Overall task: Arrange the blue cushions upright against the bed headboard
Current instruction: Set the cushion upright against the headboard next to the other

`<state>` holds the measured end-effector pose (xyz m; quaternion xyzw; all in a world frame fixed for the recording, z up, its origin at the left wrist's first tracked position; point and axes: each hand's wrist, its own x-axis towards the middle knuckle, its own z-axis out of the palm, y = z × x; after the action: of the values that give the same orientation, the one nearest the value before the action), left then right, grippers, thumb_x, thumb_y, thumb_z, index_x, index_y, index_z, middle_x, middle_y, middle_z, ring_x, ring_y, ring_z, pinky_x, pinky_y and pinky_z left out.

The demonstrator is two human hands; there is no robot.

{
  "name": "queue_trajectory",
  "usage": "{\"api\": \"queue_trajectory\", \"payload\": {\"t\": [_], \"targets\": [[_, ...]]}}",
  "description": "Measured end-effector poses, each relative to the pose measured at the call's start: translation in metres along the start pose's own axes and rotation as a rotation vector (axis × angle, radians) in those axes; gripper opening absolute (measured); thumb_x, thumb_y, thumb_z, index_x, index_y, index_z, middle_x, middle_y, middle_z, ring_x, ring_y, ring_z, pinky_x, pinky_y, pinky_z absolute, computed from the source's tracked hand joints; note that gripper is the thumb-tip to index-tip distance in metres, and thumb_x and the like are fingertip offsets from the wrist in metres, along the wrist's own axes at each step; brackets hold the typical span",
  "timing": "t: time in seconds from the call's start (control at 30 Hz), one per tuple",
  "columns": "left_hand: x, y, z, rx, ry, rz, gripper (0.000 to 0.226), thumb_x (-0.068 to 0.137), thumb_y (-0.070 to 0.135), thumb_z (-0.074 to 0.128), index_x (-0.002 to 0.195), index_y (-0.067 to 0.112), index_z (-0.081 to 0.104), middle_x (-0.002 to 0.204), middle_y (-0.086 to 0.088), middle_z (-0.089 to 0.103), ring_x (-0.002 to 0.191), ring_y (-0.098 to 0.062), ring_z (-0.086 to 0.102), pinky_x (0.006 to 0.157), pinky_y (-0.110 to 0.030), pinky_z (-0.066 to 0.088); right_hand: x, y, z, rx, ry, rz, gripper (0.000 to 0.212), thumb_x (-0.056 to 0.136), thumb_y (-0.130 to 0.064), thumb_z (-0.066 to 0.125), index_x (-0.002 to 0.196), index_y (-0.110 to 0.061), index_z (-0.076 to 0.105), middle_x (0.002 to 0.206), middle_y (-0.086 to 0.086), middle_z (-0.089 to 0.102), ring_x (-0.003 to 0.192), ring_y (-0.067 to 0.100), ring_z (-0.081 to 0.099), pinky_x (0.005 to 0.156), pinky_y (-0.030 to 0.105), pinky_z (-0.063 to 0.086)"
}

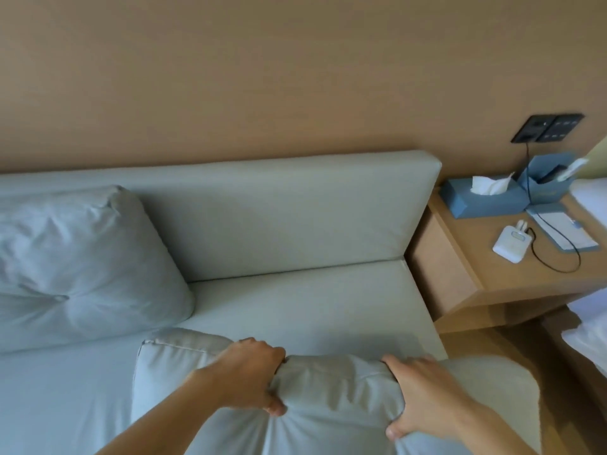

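A pale blue cushion (pixel 328 399) is held low in front of me above the bed's near part. My left hand (pixel 253 377) grips its top edge left of centre, and my right hand (pixel 423 394) grips the same edge further right; the fabric bunches between them. A second pale blue cushion (pixel 82 267) leans upright against the left part of the padded headboard (pixel 295 211). The stretch of headboard to the right of that cushion is bare, with the mattress (pixel 312 303) showing below it.
A wooden bedside table (pixel 512 277) stands right of the bed, bearing a blue tissue box (pixel 483 198), a blue holder (pixel 545 182), a white charger (pixel 510 243) with a black cable, and a card. A black switch panel (pixel 547 128) sits on the wall.
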<state>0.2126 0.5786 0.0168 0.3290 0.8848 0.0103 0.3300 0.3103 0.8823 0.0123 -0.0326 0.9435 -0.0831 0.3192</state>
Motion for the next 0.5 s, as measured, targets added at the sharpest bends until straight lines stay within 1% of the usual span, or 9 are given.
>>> {"api": "queue_trajectory", "payload": {"t": [0.07, 0.1, 0.2, 0.27, 0.4, 0.5], "targets": [[-0.019, -0.001, -0.035, 0.055, 0.097, -0.032, 0.059, 0.070, 0.068, 0.078, 0.108, 0.026, 0.060, 0.102, 0.002, 0.071, 0.098, -0.024, 0.062, 0.073, -0.034, 0.035, -0.008, -0.011, -0.042, -0.090, 0.106, -0.035, 0.085, 0.057, -0.067, 0.082, 0.126, -0.030, 0.047, 0.118, -0.008, 0.067, 0.112, 0.021, 0.060, 0.082, 0.033, 0.031], [-0.024, -0.003, -0.054, 0.083, 0.144, -0.041, 0.060, 0.071, 0.068, 0.078, 0.109, 0.025, 0.060, 0.104, 0.001, 0.072, 0.099, -0.025, 0.062, 0.072, -0.034, 0.035, -0.009, -0.014, -0.062, -0.118, 0.171, -0.054, 0.084, 0.056, -0.070, 0.079, 0.123, -0.031, 0.047, 0.115, -0.008, 0.067, 0.109, 0.021, 0.060, 0.084, 0.034, 0.034], [-0.031, -0.016, -0.110, 0.149, 0.324, -0.054, 0.061, 0.072, 0.067, 0.079, 0.113, 0.025, 0.061, 0.110, -0.004, 0.073, 0.104, -0.030, 0.065, 0.073, -0.034, 0.037, 0.003, -0.015, -0.118, -0.170, 0.362, -0.101, 0.091, 0.051, -0.078, 0.074, 0.125, -0.030, 0.049, 0.110, -0.005, 0.071, 0.106, 0.021, 0.064, 0.094, 0.036, 0.041], [-0.029, -0.028, -0.143, 0.183, 0.438, -0.061, 0.062, 0.072, 0.067, 0.079, 0.114, 0.025, 0.062, 0.111, -0.004, 0.074, 0.106, -0.032, 0.065, 0.075, -0.034, 0.037, 0.019, -0.014, -0.152, -0.198, 0.459, -0.127, 0.091, 0.051, -0.078, 0.074, 0.125, -0.030, 0.050, 0.111, -0.005, 0.071, 0.107, 0.021, 0.065, 0.094, 0.039, 0.041], [-0.012, -0.060, -0.183, 0.215, 0.613, -0.071, 0.061, 0.075, 0.064, 0.079, 0.112, 0.020, 0.061, 0.107, -0.006, 0.073, 0.102, -0.033, 0.064, 0.076, -0.033, 0.029, 0.058, -0.019, -0.208, -0.264, 0.595, -0.152, 0.085, 0.052, -0.077, 0.075, 0.118, -0.031, 0.048, 0.105, -0.009, 0.070, 0.104, 0.022, 0.065, 0.093, 0.042, 0.041], [0.013, -0.089, -0.192, 0.191, 0.717, -0.063, 0.059, 0.073, 0.063, 0.082, 0.107, 0.018, 0.061, 0.102, -0.005, 0.073, 0.097, -0.031, 0.066, 0.083, -0.035, 0.036, 0.096, -0.023, -0.232, -0.325, 0.652, -0.135, 0.090, 0.053, -0.074, 0.079, 0.125, -0.028, 0.050, 0.109, -0.003, 0.071, 0.108, 0.026, 0.063, 0.094, 0.042, 0.039]]}}
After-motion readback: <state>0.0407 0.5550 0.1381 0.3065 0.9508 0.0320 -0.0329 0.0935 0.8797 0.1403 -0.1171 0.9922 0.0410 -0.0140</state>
